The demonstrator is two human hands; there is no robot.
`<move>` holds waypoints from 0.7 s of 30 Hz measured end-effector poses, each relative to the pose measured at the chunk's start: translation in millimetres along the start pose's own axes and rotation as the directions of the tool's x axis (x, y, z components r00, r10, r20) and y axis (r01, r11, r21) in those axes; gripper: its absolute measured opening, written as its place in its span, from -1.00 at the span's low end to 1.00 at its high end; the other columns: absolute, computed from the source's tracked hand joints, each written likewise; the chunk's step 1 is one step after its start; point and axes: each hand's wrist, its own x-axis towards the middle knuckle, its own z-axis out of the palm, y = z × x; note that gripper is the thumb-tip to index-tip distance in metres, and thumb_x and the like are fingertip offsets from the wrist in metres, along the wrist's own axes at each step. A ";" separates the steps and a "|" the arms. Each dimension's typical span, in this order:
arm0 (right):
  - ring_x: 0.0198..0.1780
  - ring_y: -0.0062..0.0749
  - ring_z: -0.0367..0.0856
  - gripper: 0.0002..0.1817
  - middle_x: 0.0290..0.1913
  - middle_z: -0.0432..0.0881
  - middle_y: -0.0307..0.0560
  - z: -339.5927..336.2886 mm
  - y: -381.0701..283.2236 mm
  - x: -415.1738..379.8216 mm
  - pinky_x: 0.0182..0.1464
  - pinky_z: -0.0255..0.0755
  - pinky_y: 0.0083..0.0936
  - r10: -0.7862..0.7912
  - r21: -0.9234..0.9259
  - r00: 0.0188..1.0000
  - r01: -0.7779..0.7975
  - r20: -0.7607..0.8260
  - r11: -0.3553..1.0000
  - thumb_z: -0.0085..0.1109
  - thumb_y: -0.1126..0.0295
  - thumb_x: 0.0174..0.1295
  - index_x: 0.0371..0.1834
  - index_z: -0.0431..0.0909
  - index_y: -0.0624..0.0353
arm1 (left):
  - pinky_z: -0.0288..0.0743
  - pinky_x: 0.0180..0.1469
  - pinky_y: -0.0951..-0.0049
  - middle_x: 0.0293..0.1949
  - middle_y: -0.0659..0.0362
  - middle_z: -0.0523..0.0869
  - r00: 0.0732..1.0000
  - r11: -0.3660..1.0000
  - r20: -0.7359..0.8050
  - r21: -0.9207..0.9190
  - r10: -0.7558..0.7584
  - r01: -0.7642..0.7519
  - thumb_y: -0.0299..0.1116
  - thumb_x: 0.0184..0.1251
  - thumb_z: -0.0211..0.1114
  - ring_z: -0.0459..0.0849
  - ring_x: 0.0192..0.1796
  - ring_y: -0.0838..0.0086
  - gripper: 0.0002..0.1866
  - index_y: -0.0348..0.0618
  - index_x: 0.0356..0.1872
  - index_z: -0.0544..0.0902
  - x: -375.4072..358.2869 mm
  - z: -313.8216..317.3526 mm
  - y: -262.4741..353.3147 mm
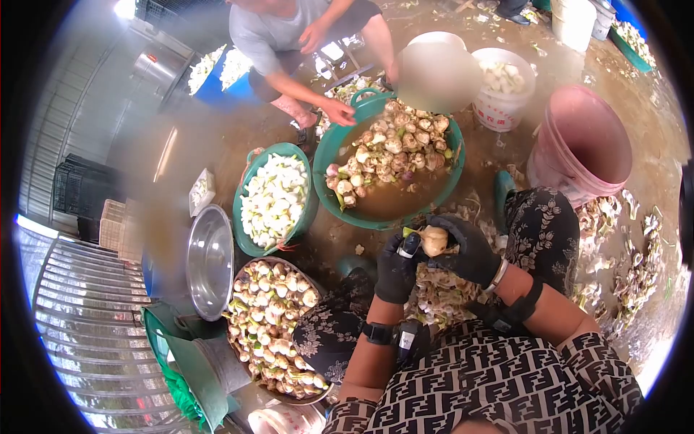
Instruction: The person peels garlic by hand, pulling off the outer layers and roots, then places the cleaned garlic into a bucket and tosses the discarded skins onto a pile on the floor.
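We hold 1 bulb (434, 241) between our 2 gloved hands, above the lap. Our right hand (471, 253) curls its fingers around the rounded side, likely to steady it while its stem end points to 9 o'clock. Our left hand (396, 269) meets that end with its fingers bent in close together near the green stem; a small pale-marked item shows there, but we cannot tell what it is or whether the fingers clamp the stem.

Below, at 6 o'clock, papery scraps (442, 295) lie on the floor, where anything falling from our hands would land clear of the tubs. From the bulb, the green basin (327, 148) sits at 11 o'clock, the tub of white pieces (312, 202) between 9 and 10, and more bulbs (275, 311) at 8, all seemingly set around us for reach. The pink bucket (553, 158) stands at 2 o'clock. A co-worker's hand (337, 111) hovers beside the basin, apart from ours.
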 end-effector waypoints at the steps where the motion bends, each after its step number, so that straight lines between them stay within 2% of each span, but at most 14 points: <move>1: 0.04 -0.34 0.49 -0.31 0.04 0.50 -0.02 -1.1 0.0 -1.9 0.09 0.38 -0.41 0.001 -0.001 1.000 -0.001 -0.004 1.000 0.46 0.38 -0.20 0.08 0.37 0.26 | 0.46 -0.28 0.49 -0.30 0.15 0.59 1.000 1.000 0.004 0.001 -0.001 0.001 -0.56 0.22 0.13 0.56 -0.32 0.49 -0.83 -0.29 -0.15 0.51 -1.5 -0.1 -0.4; 2: 0.05 -0.35 0.49 -0.30 0.05 0.49 -0.02 -2.1 1.0 -4.5 0.10 0.38 -0.42 0.094 0.106 0.995 -0.097 0.034 0.990 0.44 0.39 -0.17 0.11 0.36 0.26 | 0.45 -0.29 0.54 -0.31 0.17 0.60 0.989 0.957 0.032 0.251 0.143 -0.147 -0.56 0.22 0.13 0.55 -0.34 0.54 -0.84 -0.31 -0.18 0.52 -3.8 -0.7 -0.1; 3: 0.06 -0.36 0.48 -0.29 0.06 0.49 -0.03 -2.7 2.2 -6.7 0.10 0.39 -0.44 0.182 0.207 0.980 -0.195 0.083 0.959 0.43 0.40 -0.15 0.14 0.34 0.26 | 0.44 -0.30 0.60 -0.32 0.20 0.60 0.957 0.832 0.094 0.477 0.273 -0.284 -0.57 0.22 0.13 0.54 -0.35 0.59 -0.86 -0.32 -0.20 0.53 -5.7 -1.0 0.2; 4: 0.06 -0.36 0.48 -0.29 0.06 0.49 -0.03 -1.2 5.2 -8.2 0.10 0.39 -0.44 0.183 0.206 0.980 -0.196 0.081 0.959 0.43 0.40 -0.15 0.14 0.34 0.26 | 0.44 -0.30 0.60 -0.32 0.20 0.60 0.957 0.832 0.096 0.476 0.272 -0.284 -0.57 0.22 0.13 0.54 -0.35 0.59 -0.86 -0.32 -0.20 0.53 -6.6 -2.0 -0.5; 6: -0.10 -0.42 0.54 -0.40 -0.09 0.55 -0.07 2.5 12.1 -10.8 -0.03 0.44 -0.46 0.253 0.403 0.964 -0.263 0.078 0.877 0.41 0.37 -0.12 0.06 0.40 0.20 | 0.45 -0.29 0.63 -0.31 0.20 0.61 0.999 0.986 0.007 0.160 0.047 -0.048 -0.57 0.22 0.13 0.56 -0.34 0.61 -0.88 -0.31 -0.23 0.55 -6.8 -5.3 -2.5; 7: -0.10 -0.42 0.54 -0.40 -0.09 0.55 -0.07 1.3 10.5 -11.4 -0.03 0.44 -0.46 0.254 0.402 0.964 -0.263 0.077 0.877 0.41 0.37 -0.12 0.06 0.40 0.20 | 0.45 -0.29 0.63 -0.31 0.20 0.61 0.999 0.986 0.007 0.159 0.046 -0.047 -0.57 0.22 0.13 0.56 -0.34 0.61 -0.88 -0.31 -0.23 0.55 -7.5 -4.9 -0.6; 9: -0.12 -0.46 0.55 -0.47 -0.10 0.55 -0.10 -0.8 5.4 -11.1 -0.07 0.47 -0.51 0.327 0.402 0.937 -0.347 0.120 0.848 0.34 0.38 -0.02 0.06 0.40 0.22 | 0.47 -0.28 0.61 -0.30 0.14 0.61 0.992 0.983 0.014 -0.138 -0.124 0.124 -0.59 0.16 0.16 0.59 -0.33 0.53 -0.86 -0.27 -0.24 0.57 -7.8 -3.1 4.6; 10: -0.12 -0.46 0.55 -0.47 -0.10 0.55 -0.10 0.3 5.6 -11.6 -0.07 0.47 -0.51 0.327 0.402 0.938 -0.346 0.119 0.848 0.34 0.38 -0.02 0.06 0.40 0.22 | 0.47 -0.28 0.61 -0.30 0.14 0.61 0.992 0.983 0.014 -0.138 -0.123 0.124 -0.59 0.16 0.16 0.59 -0.33 0.53 -0.86 -0.27 -0.24 0.57 -8.7 -3.4 4.3; 11: -0.13 -0.48 0.55 -0.51 -0.11 0.54 -0.11 2.0 6.6 -12.4 -0.10 0.48 -0.54 0.441 0.672 0.873 -0.455 0.208 0.584 0.28 0.38 0.04 0.07 0.40 0.23 | 0.49 -0.28 0.57 -0.30 0.10 0.61 0.995 0.957 0.044 0.271 0.090 -0.099 -0.59 0.13 0.17 0.61 -0.32 0.46 -0.84 -0.25 -0.24 0.57 -9.8 -3.8 3.6; 12: -0.14 -0.50 0.55 -0.55 -0.11 0.54 -0.12 2.4 7.2 -12.7 -0.12 0.49 -0.57 0.503 0.838 0.798 -0.494 0.332 0.231 0.23 0.37 0.11 0.07 0.39 0.24 | 0.50 -0.27 0.52 -0.29 0.07 0.61 0.950 0.724 0.156 0.617 0.271 -0.308 -0.59 0.10 0.19 0.62 -0.31 0.39 -0.82 -0.23 -0.24 0.58 -10.2 -3.4 2.8; 16: -0.16 -0.53 0.55 -0.63 -0.12 0.53 -0.14 0.7 2.8 -10.0 -0.15 0.50 -0.62 0.490 0.856 0.797 -0.487 0.354 0.172 0.12 0.37 0.20 0.06 0.39 0.26 | 0.51 -0.26 0.42 -0.29 0.04 0.62 0.908 0.647 0.213 0.644 0.362 -0.409 -0.59 0.07 0.19 0.62 -0.30 0.27 -0.82 -0.22 -0.25 0.58 -11.8 2.2 5.5; 18: -0.16 -0.52 0.55 -0.66 -0.12 0.52 -0.15 0.5 1.1 -9.3 -0.17 0.50 -0.60 0.486 0.789 0.823 -0.496 0.295 0.361 0.09 0.33 0.22 0.02 0.41 0.25 | 0.51 -0.22 0.36 -0.29 0.04 0.61 0.900 0.573 0.316 0.695 0.301 -0.435 -0.57 0.08 0.20 0.61 -0.29 0.21 -0.83 -0.21 -0.27 0.59 -12.6 0.4 9.9; 19: -0.16 -0.52 0.55 -0.66 -0.12 0.52 -0.15 1.3 2.6 -9.7 -0.17 0.50 -0.60 0.487 0.789 0.822 -0.497 0.295 0.360 0.09 0.33 0.22 0.02 0.41 0.25 | 0.51 -0.22 0.36 -0.29 0.04 0.61 0.900 0.574 0.315 0.695 0.300 -0.434 -0.57 0.08 0.20 0.61 -0.29 0.21 -0.83 -0.21 -0.27 0.59 -13.5 0.5 9.4; 21: -0.23 -0.46 0.59 -0.65 -0.20 0.55 -0.11 3.9 7.2 -11.6 -0.26 0.51 -0.59 0.496 0.761 0.831 -0.488 0.254 0.428 0.05 0.20 0.24 -0.05 0.43 0.23 | 0.50 -0.22 0.39 -0.28 0.04 0.62 0.933 0.639 0.270 0.680 0.237 -0.359 -0.55 0.06 0.23 0.61 -0.29 0.21 -0.83 -0.20 -0.27 0.59 -16.0 0.0 7.7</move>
